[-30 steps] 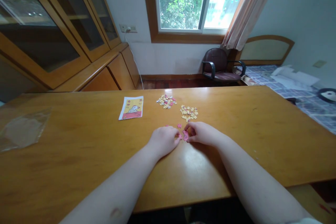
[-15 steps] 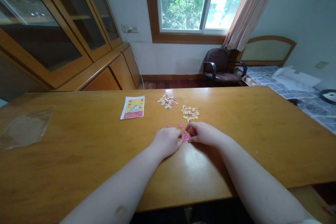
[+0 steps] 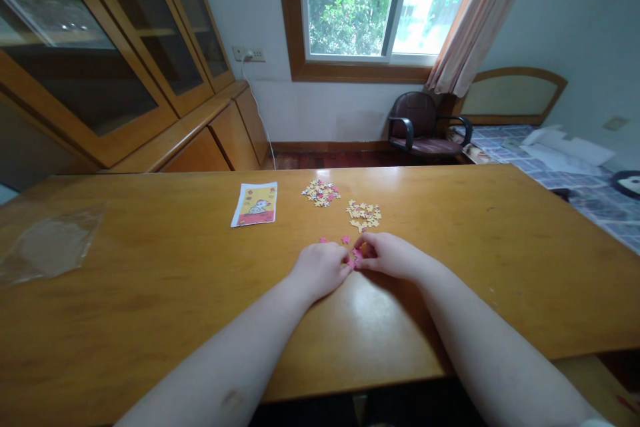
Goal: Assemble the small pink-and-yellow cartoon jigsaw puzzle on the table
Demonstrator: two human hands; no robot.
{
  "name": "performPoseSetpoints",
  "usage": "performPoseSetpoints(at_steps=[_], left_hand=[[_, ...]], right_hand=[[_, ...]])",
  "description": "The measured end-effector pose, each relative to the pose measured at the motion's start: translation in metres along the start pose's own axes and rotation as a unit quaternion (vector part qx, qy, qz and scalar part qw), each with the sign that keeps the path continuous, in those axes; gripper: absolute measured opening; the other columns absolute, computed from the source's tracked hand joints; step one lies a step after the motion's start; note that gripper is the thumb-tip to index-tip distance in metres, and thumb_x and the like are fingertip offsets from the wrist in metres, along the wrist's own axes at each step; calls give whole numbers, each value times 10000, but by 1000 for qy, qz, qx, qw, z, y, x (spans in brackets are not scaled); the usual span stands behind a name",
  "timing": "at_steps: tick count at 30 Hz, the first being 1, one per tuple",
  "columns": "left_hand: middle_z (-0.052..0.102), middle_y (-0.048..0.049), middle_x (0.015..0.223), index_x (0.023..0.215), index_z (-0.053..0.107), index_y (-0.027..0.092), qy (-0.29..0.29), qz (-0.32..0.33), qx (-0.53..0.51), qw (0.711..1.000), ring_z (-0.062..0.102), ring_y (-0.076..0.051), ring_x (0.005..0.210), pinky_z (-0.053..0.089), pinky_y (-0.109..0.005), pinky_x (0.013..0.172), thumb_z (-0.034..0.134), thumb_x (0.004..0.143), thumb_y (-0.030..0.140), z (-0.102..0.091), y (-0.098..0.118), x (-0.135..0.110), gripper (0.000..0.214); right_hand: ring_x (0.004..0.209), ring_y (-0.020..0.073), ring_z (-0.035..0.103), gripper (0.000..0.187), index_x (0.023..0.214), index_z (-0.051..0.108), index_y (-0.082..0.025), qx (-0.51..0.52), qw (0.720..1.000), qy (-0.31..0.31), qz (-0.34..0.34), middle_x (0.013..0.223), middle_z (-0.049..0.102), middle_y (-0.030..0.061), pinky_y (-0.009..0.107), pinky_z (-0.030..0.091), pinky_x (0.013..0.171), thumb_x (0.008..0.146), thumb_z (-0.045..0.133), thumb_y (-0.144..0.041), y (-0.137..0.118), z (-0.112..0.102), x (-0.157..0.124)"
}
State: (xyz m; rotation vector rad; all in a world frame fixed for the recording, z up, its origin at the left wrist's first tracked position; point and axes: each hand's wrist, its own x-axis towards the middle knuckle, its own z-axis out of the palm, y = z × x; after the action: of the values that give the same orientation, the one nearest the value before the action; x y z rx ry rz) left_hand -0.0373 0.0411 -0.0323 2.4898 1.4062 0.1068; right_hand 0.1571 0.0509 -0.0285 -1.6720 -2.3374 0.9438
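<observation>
My left hand [image 3: 320, 268] and my right hand [image 3: 387, 255] meet over a small cluster of pink puzzle pieces [image 3: 355, 255] on the wooden table [image 3: 150, 293]. Both hands have curled fingers pinching at those pieces, fingertips almost touching. Two loose pink pieces [image 3: 344, 239] lie just beyond the hands. Farther back lie a yellow pile of puzzle pieces [image 3: 364, 215] and a mixed pile of puzzle pieces [image 3: 321, 192]. A reference picture card [image 3: 255, 204] lies to the left of the piles.
A clear plastic bag [image 3: 47, 245] lies at the table's far left. Wooden cabinets with glass doors [image 3: 100, 60] stand to the left. A dark armchair [image 3: 417, 123] sits under the window, and a bed [image 3: 565, 160] lies at the right.
My two hands have drawn closer together over the pink pieces, which now show less between the fingers. The view shifted slightly.
</observation>
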Motion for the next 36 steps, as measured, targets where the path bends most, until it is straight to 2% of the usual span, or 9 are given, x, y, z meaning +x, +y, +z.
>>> performPoseSetpoints(at_steps=[8, 13, 18, 22, 25, 28, 31, 34, 36], left_hand=[[704, -34, 874, 853, 662, 247, 5, -3, -5, 1000, 646, -210, 805, 459, -293, 670, 482, 868, 461, -5, -3, 0, 280], [695, -35, 873, 849, 634, 226, 42, -81, -1, 996, 634, -199, 804, 427, -277, 654, 494, 861, 390, -15, -21, 3, 215], [703, -28, 861, 846, 627, 241, 66, -142, -28, 987, 632, -207, 797, 394, -277, 617, 486, 853, 394, -26, -43, 4, 208], [704, -29, 860, 869, 652, 250, 16, -134, -52, 989, 637, -211, 787, 393, -277, 606, 536, 814, 433, -32, -53, 2, 223], [701, -24, 887, 916, 659, 263, -30, -99, -63, 993, 645, -216, 810, 399, -274, 615, 618, 743, 468, -33, -53, 0, 271], [694, -16, 899, 966, 643, 272, -70, -69, -73, 992, 648, -222, 814, 392, -270, 598, 678, 668, 513, -32, -51, -2, 385], [686, -14, 920, 1037, 611, 279, -99, -61, -75, 990, 645, -233, 821, 384, -268, 584, 729, 581, 545, -30, -50, -3, 541], [681, -15, 931, 1106, 573, 279, -125, -53, -70, 988, 641, -234, 816, 386, -270, 591, 752, 542, 530, -28, -51, -5, 643], [679, -16, 939, 1114, 562, 278, -134, -48, -66, 988, 638, -233, 811, 385, -272, 592, 749, 545, 518, -27, -51, -5, 645]], right_hand=[[673, 132, 558, 257, 972, 604, -220, -14, 999, 29, 14, 790, 658, -1, 227, 323, 574, 751, 675, -331, -4, 8, 4], [682, 139, 560, 276, 983, 616, -222, -33, 999, 34, 12, 798, 660, 8, 232, 328, 584, 757, 675, -369, -6, 7, 1], [719, 139, 572, 207, 978, 627, -233, -43, 996, 74, -9, 832, 664, 12, 234, 356, 626, 803, 619, -342, -9, 9, 0], [750, 144, 577, 182, 954, 630, -229, -47, 994, 98, -15, 841, 660, 14, 236, 371, 645, 807, 619, -335, -12, 10, 0], [742, 148, 571, 217, 917, 639, -225, -57, 995, 79, -32, 838, 656, 16, 241, 376, 645, 772, 672, -383, -14, 12, -1], [724, 147, 570, 168, 874, 648, -222, -64, 995, 72, -30, 814, 652, 16, 244, 384, 638, 797, 652, -371, -13, 14, 0], [801, 157, 592, 130, 909, 668, -212, -66, 991, 114, -33, 888, 656, 38, 253, 417, 701, 848, 590, -296, -7, 14, 4], [954, 172, 590, 243, 1050, 684, -207, -86, 979, 159, -93, 1077, 639, 78, 277, 426, 838, 885, 508, -178, 3, 16, 12], [1003, 185, 579, 314, 1123, 680, -231, -110, 971, 160, -139, 1148, 627, 79, 296, 417, 884, 882, 501, -138, 8, 19, 18]])
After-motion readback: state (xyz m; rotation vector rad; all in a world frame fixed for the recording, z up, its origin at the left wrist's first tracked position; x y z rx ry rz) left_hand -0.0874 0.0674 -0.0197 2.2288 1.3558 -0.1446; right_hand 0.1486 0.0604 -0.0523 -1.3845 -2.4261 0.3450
